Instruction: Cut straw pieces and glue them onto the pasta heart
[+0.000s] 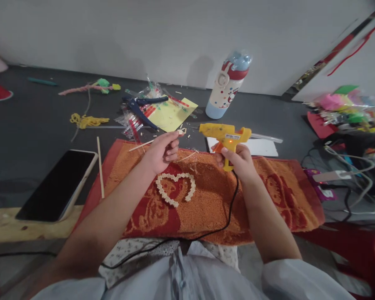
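Observation:
My right hand (239, 161) is wrapped round the handle of a yellow hot glue gun (220, 131), thumb on its side and fingers by the orange trigger. A small orange light glows on the gun, and its nozzle points left. Facing the nozzle, a short gap away, my left hand (163, 151) pinches a few tiny pale pieces (181, 132), perhaps cut bits of stick. Below the hands, a heart outline (161, 191) made of small pale pieces lies on the orange and red towel (215, 196). Its outline has a gap at the lower right.
A phone (61, 183) and a thin wooden stick (100, 166) lie left. Behind are blue-handled cutters (140, 109), a yellow paper (178, 114) with scraps, and a water bottle (226, 87). The gun's black cord (229, 212) crosses the towel; a power strip (323, 183) sits right.

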`<state>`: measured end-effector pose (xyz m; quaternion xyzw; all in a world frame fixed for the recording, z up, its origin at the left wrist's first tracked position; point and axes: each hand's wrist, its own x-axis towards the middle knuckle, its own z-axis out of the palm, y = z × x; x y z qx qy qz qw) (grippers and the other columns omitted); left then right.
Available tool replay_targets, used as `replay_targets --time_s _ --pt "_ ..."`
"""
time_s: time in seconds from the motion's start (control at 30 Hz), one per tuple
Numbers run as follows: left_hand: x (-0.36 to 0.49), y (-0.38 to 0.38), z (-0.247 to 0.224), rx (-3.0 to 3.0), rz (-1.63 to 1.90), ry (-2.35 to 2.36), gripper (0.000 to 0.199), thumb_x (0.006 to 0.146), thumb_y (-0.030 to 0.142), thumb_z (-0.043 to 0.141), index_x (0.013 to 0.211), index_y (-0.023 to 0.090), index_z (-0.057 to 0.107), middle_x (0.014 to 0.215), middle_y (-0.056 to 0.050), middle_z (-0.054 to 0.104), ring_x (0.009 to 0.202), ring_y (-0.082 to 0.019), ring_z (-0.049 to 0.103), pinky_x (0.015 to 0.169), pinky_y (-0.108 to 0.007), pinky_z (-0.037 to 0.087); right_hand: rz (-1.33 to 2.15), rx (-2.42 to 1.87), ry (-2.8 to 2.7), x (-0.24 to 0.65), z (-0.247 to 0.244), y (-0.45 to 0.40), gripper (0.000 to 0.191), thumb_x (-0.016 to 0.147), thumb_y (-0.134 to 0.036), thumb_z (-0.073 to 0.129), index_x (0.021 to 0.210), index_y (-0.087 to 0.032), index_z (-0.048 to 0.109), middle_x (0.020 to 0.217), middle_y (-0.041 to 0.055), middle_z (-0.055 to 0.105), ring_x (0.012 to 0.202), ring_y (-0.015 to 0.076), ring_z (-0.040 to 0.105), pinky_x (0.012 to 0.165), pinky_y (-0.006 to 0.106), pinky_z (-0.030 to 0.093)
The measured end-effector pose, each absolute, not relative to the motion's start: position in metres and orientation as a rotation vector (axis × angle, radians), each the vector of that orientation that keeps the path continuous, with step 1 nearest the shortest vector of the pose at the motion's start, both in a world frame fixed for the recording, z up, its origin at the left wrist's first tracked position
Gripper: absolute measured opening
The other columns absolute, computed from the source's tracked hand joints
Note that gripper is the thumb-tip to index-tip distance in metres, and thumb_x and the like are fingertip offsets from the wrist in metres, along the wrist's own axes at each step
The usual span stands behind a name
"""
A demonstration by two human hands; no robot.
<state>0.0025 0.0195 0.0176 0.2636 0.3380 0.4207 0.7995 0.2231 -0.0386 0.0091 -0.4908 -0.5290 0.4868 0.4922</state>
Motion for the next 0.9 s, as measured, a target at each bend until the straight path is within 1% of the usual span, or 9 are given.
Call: replay_targets --time_s 0.1,0.17,0.43,0.67,0.9 --pt "0.003 0.019 0.017 0.564 0.894 0.729 0.01 0.078 0.021 0.067 0.081 0.012 0.065 0.05 0.008 0.04 0.035 0.0 0.027 0.03 -0.011 0.018 1.155 -1.253 -1.319 0.217 0.01 -0.039 0.039 0.072 -0.057 0.068 0.071 -0.018 0.062 0.056 -0.0014 0.058 0.043 0.0093 0.051 0.041 0.024 0.04" --pt "0.002 0.019 0.017 0.574 0.888 0.728 0.011 0.079 0.022 0.067 0.081 0.012 0.065 0.05 0.008 0.04 0.035 0.0 0.027 0.03 -0.011 0.018 1.151 -1.262 -1.345 0.215 0.009 -0.04 0.04 0.073 -0.057 0.066 0.067 -0.018 0.06 0.055 -0.0008 0.059 0.044 0.0095 0.052 0.042 0.024 0.041" --pt "0.002 0.019 0.016 0.595 0.883 0.717 0.012 0.083 0.022 0.065 0.078 0.011 0.065 0.048 0.007 0.04 0.035 0.001 0.027 0.03 -0.01 0.018 1.102 -1.331 -1.493 0.22 -0.001 -0.042 0.032 0.082 -0.047 0.059 0.068 -0.018 0.061 0.055 -0.0002 0.06 0.049 0.0109 0.055 0.049 0.024 0.043" --pt "0.002 0.019 0.015 0.625 0.879 0.752 0.014 0.078 0.024 0.071 0.075 0.012 0.064 0.046 0.008 0.041 0.034 0.001 0.024 0.031 -0.011 0.017 1.038 -1.388 -1.561 0.222 0.001 -0.043 0.033 0.083 -0.045 0.056 0.063 -0.018 0.06 0.054 0.0003 0.06 0.049 0.0117 0.055 0.05 0.025 0.042" --pt "0.002 0.019 0.014 0.618 0.888 0.751 0.014 0.08 0.022 0.069 0.072 0.012 0.064 0.045 0.007 0.042 0.033 0.001 0.025 0.03 -0.011 0.016 1.041 -1.368 -1.586 0.223 0.001 -0.043 0.034 0.084 -0.044 0.055 0.062 -0.019 0.059 0.054 0.0004 0.059 0.051 0.0122 0.054 0.053 0.026 0.042"
